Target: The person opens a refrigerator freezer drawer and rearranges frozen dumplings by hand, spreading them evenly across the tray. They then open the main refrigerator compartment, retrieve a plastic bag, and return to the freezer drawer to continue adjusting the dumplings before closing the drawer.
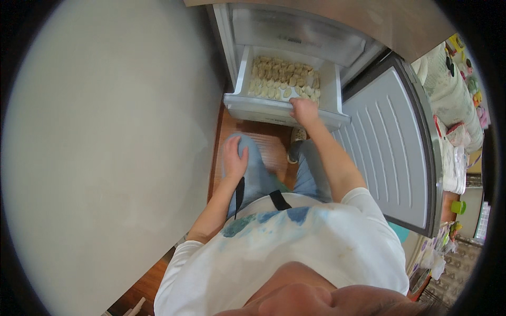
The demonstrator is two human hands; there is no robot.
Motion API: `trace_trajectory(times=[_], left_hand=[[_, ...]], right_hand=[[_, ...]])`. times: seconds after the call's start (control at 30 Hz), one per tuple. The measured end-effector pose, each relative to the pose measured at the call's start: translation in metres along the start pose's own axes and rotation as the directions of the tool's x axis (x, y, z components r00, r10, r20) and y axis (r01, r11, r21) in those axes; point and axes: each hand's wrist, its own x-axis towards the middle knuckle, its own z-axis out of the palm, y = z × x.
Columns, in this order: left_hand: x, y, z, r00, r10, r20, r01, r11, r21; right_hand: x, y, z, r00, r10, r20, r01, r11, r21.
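My right hand (305, 111) grips the top front edge of a pulled-out freezer drawer (253, 102), fingers over the rim. Inside it lie rows of small food pieces that look like dumplings, brownish ones (282, 71) at the back and paler ones (269, 90) nearer the front. A bit of white bottom shows between the pale pieces by my hand. My left hand (236, 158) rests on my knee in light blue jeans (255, 158), holding nothing, thumb apart from the fingers.
Above the drawer is another closed, translucent freezer drawer (296, 33). The ribbed fridge door (391, 146) stands swung out on the right. A plain pale wall (114, 138) runs close along my left. Beyond the door is a covered sofa (454, 91).
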Motion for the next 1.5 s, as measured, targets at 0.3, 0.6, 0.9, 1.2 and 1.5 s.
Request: trace_trajectory(times=[0.3, 0.6, 0.9, 1.2, 1.5], left_hand=[[0.048, -0.051, 0.086, 0.524, -0.746, 0.410, 0.692, 0.093, -0.715], [0.111, -0.147, 0.151, 0.306, -0.748, 0.588, 0.263, -0.527, -0.808], [0.149, -0.157, 0.114, 0.611, -0.769, 0.191, 0.333, 0.030, -0.943], [0.205, -0.097, 0.037, 0.940, -0.181, 0.290, 0.332, 0.278, -0.902], [0.234, -0.087, 0.039, 0.896, 0.230, 0.380, 0.275, 0.384, -0.881]], right_hand=[[0.000, 0.001, -0.019, 0.994, -0.062, 0.090, 0.041, 0.974, 0.223], [0.072, 0.053, 0.007, 0.843, 0.115, 0.525, -0.522, 0.406, 0.750], [0.161, 0.063, 0.122, 0.819, -0.049, 0.572, -0.223, 0.891, 0.396], [0.158, 0.034, 0.141, 0.907, -0.005, 0.420, -0.062, 0.988, 0.145], [0.162, 0.024, 0.134, 0.849, 0.150, 0.507, -0.180, 0.984, 0.010]])
